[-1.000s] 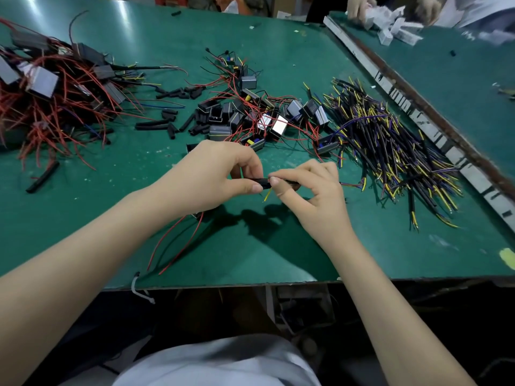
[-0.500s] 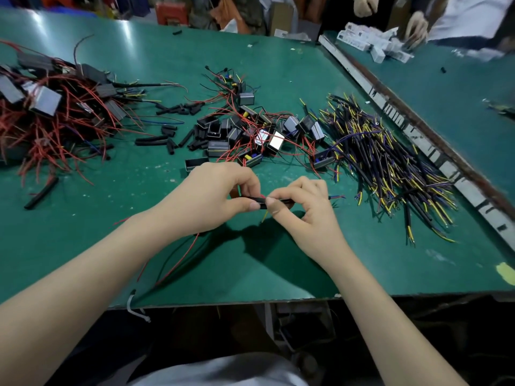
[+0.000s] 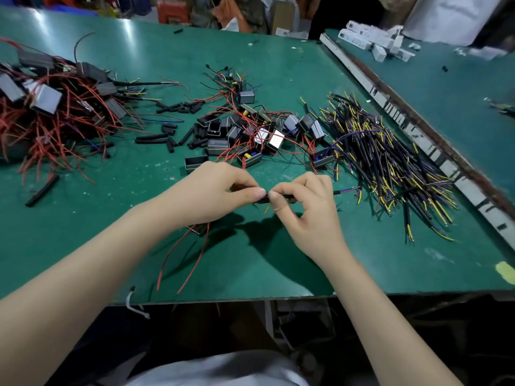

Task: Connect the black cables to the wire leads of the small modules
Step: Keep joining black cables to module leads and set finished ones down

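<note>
Head view: a person is working over a green worktop (image 3: 83, 235), the left hand (image 3: 211, 196) and right hand (image 3: 306, 207) meeting above its near middle. Both hands are pinching one black cable (image 3: 262, 201) between thumb and fingertips, the thumbs nearly touching at the join. Red wire leads (image 3: 184, 254) are trailing from under the left hand toward the near edge, and a small module (image 3: 199, 228) seems to be hanging or resting beneath that palm, though most of it is hidden.

The cable's long axis is running roughly left to right, almost parallel to the worktop's near edge. Its free end is poking out past the right hand, pointing right toward the pile of black cables (image 3: 390, 162), with blue and yellow cores (image 3: 348, 190) showing at the tip. A short yellow strand (image 3: 266, 209) is sticking down below the pinch.

The join itself is covered by the fingers, so how far it is seated cannot be told. The likely risks, as a judgement: the fine leads could buckle or slip out if pushed off-axis, that loose yellow strand could be left outside the connection, and the dangling red leads could snag on the clutter of modules (image 3: 245, 140) just beyond the hands.
</note>
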A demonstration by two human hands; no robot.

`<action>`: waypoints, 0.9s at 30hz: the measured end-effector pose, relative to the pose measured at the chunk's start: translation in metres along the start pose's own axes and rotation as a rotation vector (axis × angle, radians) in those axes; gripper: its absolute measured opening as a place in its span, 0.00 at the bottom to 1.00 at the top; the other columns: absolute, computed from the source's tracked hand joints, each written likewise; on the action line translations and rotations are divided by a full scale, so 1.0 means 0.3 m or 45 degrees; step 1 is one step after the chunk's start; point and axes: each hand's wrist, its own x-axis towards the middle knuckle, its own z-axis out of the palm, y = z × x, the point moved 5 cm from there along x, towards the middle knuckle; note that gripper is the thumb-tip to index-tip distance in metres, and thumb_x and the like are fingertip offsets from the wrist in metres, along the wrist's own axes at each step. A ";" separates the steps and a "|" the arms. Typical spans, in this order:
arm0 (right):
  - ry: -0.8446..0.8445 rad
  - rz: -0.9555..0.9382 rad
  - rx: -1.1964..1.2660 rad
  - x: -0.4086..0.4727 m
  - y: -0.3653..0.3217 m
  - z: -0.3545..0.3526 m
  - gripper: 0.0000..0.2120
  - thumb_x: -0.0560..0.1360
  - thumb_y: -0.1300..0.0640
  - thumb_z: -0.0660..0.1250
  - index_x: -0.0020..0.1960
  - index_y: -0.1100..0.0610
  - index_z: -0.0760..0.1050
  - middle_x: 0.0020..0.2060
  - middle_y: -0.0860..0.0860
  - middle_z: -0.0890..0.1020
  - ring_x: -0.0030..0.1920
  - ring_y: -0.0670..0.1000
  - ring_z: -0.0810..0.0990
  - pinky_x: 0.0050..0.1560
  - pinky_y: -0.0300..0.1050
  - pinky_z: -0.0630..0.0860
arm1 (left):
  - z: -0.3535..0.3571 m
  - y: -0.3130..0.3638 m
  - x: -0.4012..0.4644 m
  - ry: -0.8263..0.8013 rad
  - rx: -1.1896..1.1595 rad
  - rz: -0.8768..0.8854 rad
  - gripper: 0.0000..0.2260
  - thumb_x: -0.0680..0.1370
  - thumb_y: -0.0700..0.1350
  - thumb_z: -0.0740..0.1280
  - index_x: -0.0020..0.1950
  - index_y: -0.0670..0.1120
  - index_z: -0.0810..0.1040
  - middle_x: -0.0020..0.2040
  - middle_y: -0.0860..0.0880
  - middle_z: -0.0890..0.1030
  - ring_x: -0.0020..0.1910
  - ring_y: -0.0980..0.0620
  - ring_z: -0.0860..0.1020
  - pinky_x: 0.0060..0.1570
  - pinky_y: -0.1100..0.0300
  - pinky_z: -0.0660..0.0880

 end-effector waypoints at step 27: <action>-0.085 -0.041 0.239 -0.012 0.032 0.011 0.13 0.77 0.59 0.64 0.60 0.53 0.71 0.42 0.41 0.73 0.47 0.46 0.72 0.52 0.27 0.65 | -0.001 0.031 -0.004 0.247 -0.024 0.172 0.06 0.74 0.49 0.71 0.48 0.50 0.84 0.42 0.55 0.80 0.45 0.56 0.76 0.48 0.65 0.68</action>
